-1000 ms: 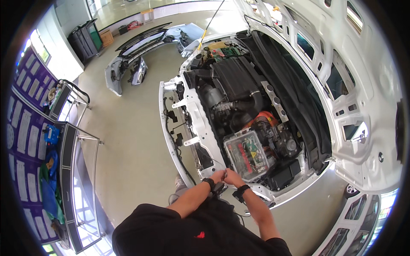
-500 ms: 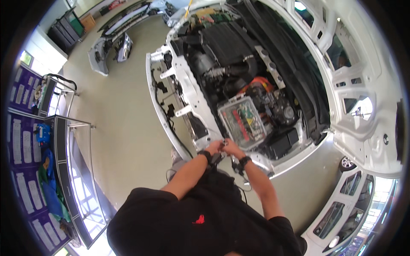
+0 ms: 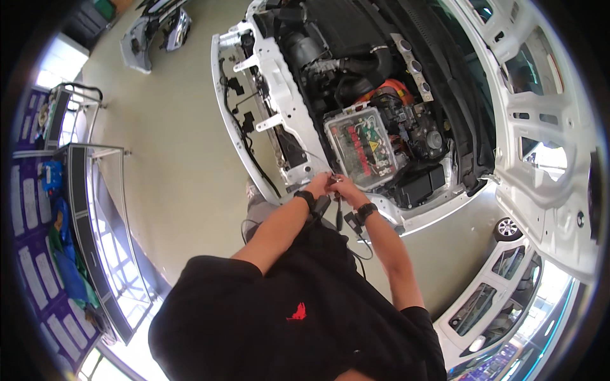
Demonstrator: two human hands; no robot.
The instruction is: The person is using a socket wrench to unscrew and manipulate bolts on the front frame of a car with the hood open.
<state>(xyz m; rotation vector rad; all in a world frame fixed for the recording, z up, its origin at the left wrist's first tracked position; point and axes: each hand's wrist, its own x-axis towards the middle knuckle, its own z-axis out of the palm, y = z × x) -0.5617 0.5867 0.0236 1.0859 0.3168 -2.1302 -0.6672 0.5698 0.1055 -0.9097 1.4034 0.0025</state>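
My left hand (image 3: 319,186) and my right hand (image 3: 346,190) meet at the near edge of the white front frame (image 3: 286,95), fingers closed around something small, metallic and too small to name. A dark cable or tool (image 3: 338,213) hangs below my fingers, and dark devices with cords dangle near my wrists. Just beyond my hands is a clear-lidded box (image 3: 346,149) holding circuit boards, red parts and a yellow warning triangle, set in the open engine bay (image 3: 337,44).
A raised white hood (image 3: 559,184) stands at the right, above a white car (image 3: 467,317). At the left are carts (image 3: 89,241) with blue items and purple panels (image 3: 28,235). Detached bumper parts (image 3: 136,47) lie on the floor (image 3: 165,146) at the upper left.
The view has shifted, so the car and my hands appear higher in the picture and more of my shirt shows. My hands remain together at the frame edge.
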